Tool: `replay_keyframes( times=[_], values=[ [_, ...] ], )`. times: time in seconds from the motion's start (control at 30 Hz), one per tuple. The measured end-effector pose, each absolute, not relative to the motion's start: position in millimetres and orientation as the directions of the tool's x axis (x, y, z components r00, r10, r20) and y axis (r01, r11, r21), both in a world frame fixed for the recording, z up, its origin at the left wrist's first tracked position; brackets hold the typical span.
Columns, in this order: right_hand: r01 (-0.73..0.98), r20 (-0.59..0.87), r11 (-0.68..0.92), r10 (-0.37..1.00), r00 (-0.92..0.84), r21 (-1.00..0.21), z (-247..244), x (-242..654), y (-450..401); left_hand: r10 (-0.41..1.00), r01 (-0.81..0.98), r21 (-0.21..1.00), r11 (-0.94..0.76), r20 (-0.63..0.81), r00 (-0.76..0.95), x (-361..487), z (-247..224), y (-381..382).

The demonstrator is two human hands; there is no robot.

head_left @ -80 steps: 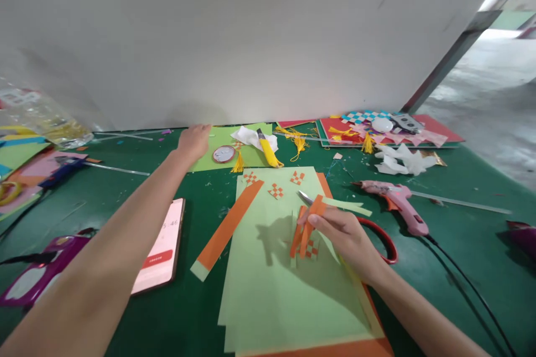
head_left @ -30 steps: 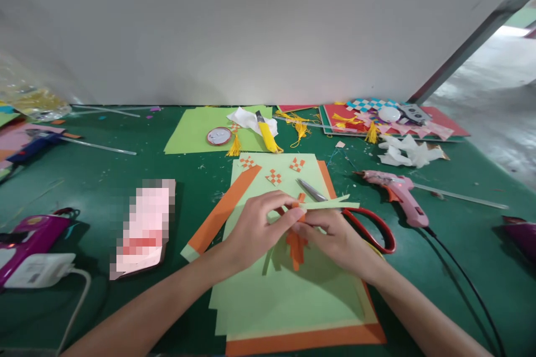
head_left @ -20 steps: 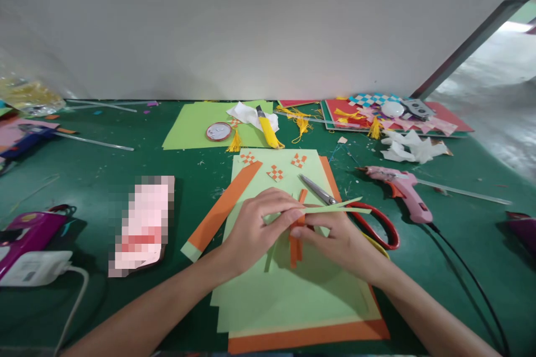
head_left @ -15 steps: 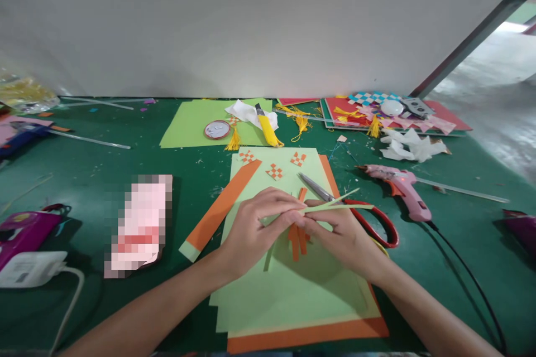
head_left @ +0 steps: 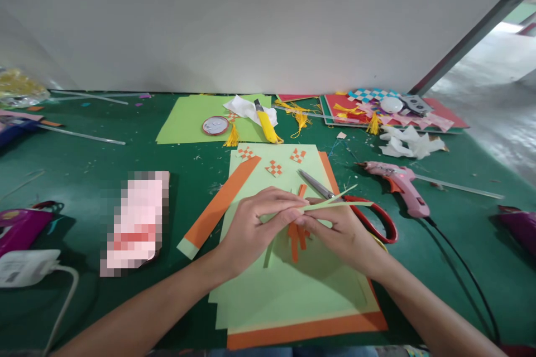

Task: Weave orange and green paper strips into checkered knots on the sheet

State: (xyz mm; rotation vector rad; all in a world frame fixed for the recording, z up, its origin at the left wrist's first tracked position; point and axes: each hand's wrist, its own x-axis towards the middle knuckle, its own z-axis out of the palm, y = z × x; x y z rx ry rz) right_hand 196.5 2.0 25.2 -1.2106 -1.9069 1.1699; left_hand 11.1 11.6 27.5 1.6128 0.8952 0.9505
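Note:
Both my left hand (head_left: 264, 217) and my right hand (head_left: 335, 228) pinch thin light-green paper strips (head_left: 335, 204) between their fingertips, which meet over the paper stack. The strips' free ends fork out to the right. Loose orange paper strips (head_left: 295, 245) lie just below my fingers, partly hidden. Under my hands are light-green paper sheets (head_left: 288, 290) with orange paper beneath. Three small orange-and-white woven paper pieces (head_left: 274, 168) rest on the sheets' far part. Scissors with red handles (head_left: 377, 222) lie beside my right hand, partly covered by it.
A pink glue gun (head_left: 400, 181) with a black cord lies at right. Left are a blurred-out pink object (head_left: 138, 223) and a white plug (head_left: 29, 268). Farther back lie a yellow cutter (head_left: 267, 122), a round tin (head_left: 215, 125), yellow tassels and crumpled tissue (head_left: 412, 142). A grey panel (head_left: 251, 22) closes the back.
My hands keep the same pinch on the green strips, with only a tiny shift of the fingers. The whole view has shifted slightly.

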Motion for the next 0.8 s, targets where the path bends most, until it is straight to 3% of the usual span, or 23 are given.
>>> replay_keyframes(
  times=[0.2, 0.3, 0.4, 0.5, 0.57, 0.67, 0.73, 0.8],
  values=[
    [0.387, 0.071, 0.246, 0.907, -0.415, -0.889, 23.5, 198.8, 2.0, 0.915, 0.084, 0.977, -0.196, 0.152, 0.373, 12.7, 30.4, 9.8],
    [0.410, 0.101, 0.197, 0.964, -0.245, -0.891, 25.5, 207.0, 5.5, 0.970, 0.038, 0.996, -0.080, 0.069, 0.233, 10.2, 30.1, 15.0],
    [0.412, 0.114, 0.109, 0.993, -0.013, -0.905, 29.2, 217.3, 11.1, 0.981, -0.202, 0.975, 0.097, -0.060, 0.184, 4.8, 27.6, 25.2],
    [0.438, 0.132, 0.094, 0.990, 0.057, -0.894, 29.7, 222.4, 15.8, 0.978, -0.421, 0.887, 0.190, -0.134, 0.159, 0.1, 25.0, 34.9],
    [0.532, 0.206, 0.188, 0.978, -0.025, -0.826, 26.3, 221.1, 17.4, 0.964, -0.503, 0.823, 0.263, -0.206, 0.168, -0.9, 24.3, 38.2],
    [0.637, 0.343, 0.491, 0.871, -0.351, -0.595, 17.3, 215.2, 17.2, 0.936, -0.559, 0.752, 0.350, -0.301, 0.181, 0.4, 24.0, 38.5],
    [0.613, 0.335, 0.646, 0.762, -0.554, -0.455, 11.2, 211.5, 16.0, 0.920, -0.563, 0.729, 0.389, -0.337, 0.199, 1.7, 23.7, 37.5],
    [0.591, 0.286, 0.707, 0.702, -0.652, -0.389, 6.8, 209.5, 14.6, 0.911, -0.556, 0.722, 0.412, -0.349, 0.221, 2.3, 23.2, 36.8]
  ],
)
